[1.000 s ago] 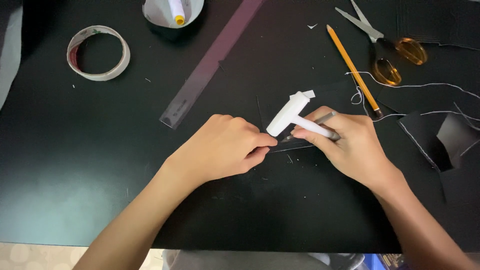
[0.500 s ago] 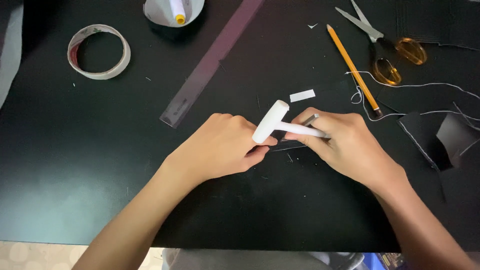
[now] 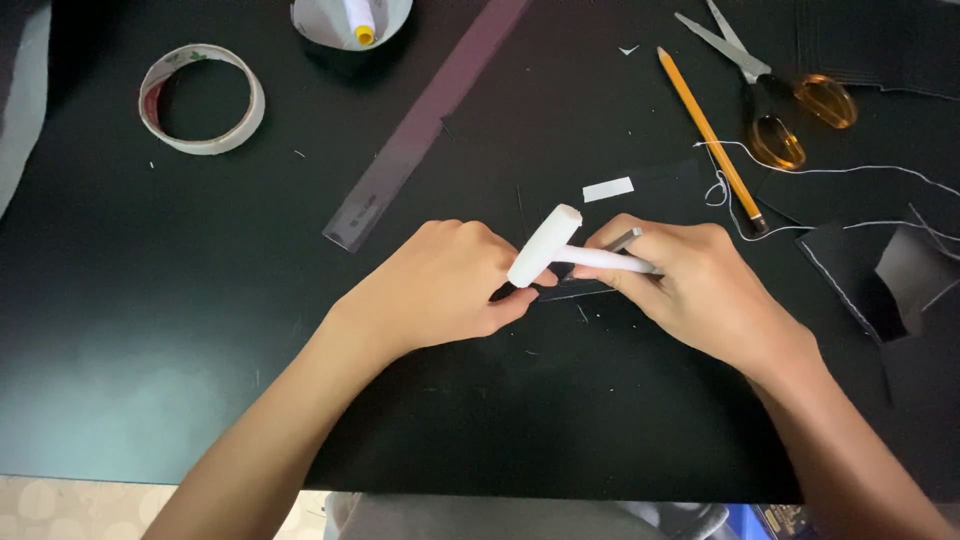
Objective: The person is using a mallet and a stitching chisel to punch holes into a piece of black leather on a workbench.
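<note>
White paper hammer (image 3: 560,250), handle lying rightward, head tilted up-right, pinched by left hand (image 3: 440,285), right hand (image 3: 700,290) grip.

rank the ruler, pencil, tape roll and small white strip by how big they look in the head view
1. ruler, longest
2. pencil
3. tape roll, shorter than the pencil but wider, so these two are close
4. small white strip, plainly smallest

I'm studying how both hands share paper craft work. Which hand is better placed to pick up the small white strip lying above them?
Probably the right hand: the small white strip lies just above its fingers, while the left hand sits farther away.
</note>
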